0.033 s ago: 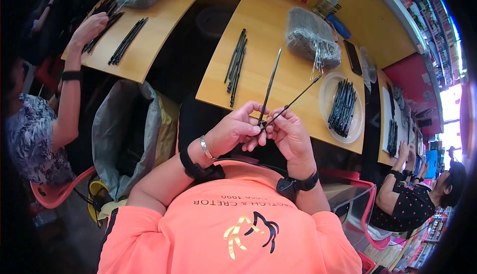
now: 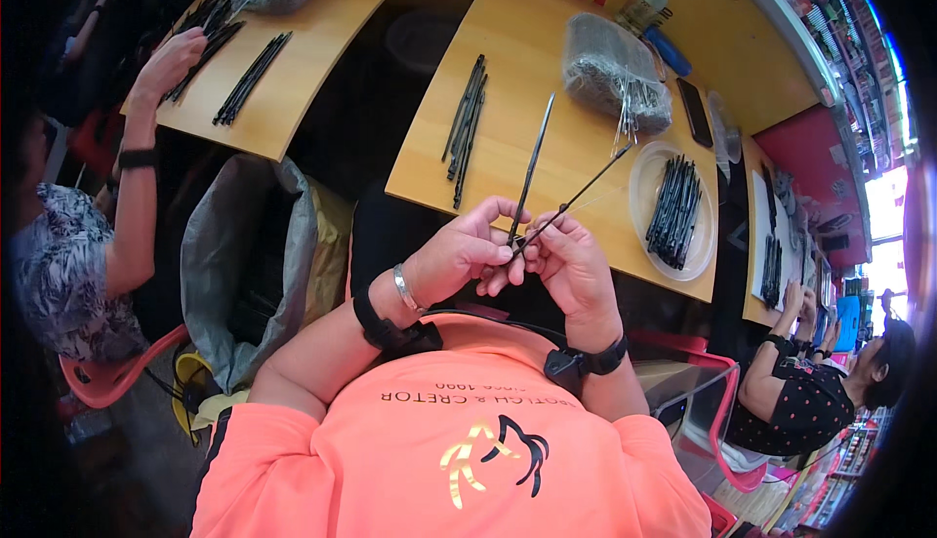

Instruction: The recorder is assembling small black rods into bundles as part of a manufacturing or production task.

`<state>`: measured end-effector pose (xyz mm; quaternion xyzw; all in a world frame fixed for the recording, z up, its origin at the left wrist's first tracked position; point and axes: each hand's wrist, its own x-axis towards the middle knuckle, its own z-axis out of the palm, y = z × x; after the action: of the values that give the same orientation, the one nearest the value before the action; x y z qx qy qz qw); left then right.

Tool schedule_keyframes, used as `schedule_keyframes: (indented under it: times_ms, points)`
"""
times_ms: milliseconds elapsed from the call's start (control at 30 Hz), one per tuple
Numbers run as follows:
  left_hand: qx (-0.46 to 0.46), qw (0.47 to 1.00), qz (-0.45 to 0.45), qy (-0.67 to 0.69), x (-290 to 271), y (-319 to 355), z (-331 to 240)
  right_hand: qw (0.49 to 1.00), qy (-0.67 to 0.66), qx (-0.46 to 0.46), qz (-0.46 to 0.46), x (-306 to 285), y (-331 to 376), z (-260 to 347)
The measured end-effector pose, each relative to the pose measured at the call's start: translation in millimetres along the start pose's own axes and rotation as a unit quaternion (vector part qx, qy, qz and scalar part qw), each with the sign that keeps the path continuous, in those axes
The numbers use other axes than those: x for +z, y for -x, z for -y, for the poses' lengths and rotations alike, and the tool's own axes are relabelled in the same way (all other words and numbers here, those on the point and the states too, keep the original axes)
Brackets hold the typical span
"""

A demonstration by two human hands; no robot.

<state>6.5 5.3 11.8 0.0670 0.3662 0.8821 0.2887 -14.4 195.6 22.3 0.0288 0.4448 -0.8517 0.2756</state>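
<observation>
My left hand (image 2: pixel 464 253) is closed, thumb pressed over fingers, on a thin glossy black rod (image 2: pixel 533 162) that points up and away. Between the fingertips of my right hand (image 2: pixel 576 263) is a second, darker thin rod (image 2: pixel 597 179) with small knobs, slanting up to the right. The lower ends of both rods meet between my hands, where fingers partly hide them. Both hands are just off the table's near edge. Several black rods (image 2: pixel 467 123) lie on the table beyond my left hand. To the right, a clear round plastic tray (image 2: pixel 705 245) carries a bundle of short black rods (image 2: pixel 673 211).
At the back of the wooden table (image 2: pixel 508 31) lies a plastic bag (image 2: pixel 615 70) of thin wire pieces, beside a phone (image 2: pixel 694 114), a jar (image 2: pixel 640 8) and a blue object (image 2: pixel 667 52). A grey sack (image 2: pixel 210 275) stands open at my left. People work at tables on both sides.
My hands and the two rods stay practically in place. At the left table, the other person's hand has shifted slightly.
</observation>
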Motion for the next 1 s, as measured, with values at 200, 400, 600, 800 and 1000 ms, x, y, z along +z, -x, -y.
schedule_keyframes:
  times_ms: [200, 400, 600, 800, 1000]
  points:
    - [0.000, 1.000, 0.014, 0.028, -2.2, 0.0, 0.6, 1.000, 0.004, 0.012, 0.023, -0.9, 1.0, -2.7]
    - [-0.005, 1.000, 0.006, 0.009, -0.3, -0.2, 0.2, 0.999, 0.013, 0.032, 0.037, -7.3, 0.1, -4.6]
    - [-0.011, 1.000, -0.004, -0.029, -0.8, 0.5, -0.7, 0.999, 0.019, 0.042, 0.016, -4.9, 0.7, -3.8]
    - [-0.013, 0.997, -0.018, -0.067, 1.3, 1.5, -1.6, 0.999, 0.022, 0.045, 0.008, -3.1, 0.7, -3.3]
    - [-0.011, 0.998, -0.010, -0.065, 2.7, 1.3, -2.2, 0.998, 0.017, 0.053, 0.009, -7.4, -2.6, -5.4]
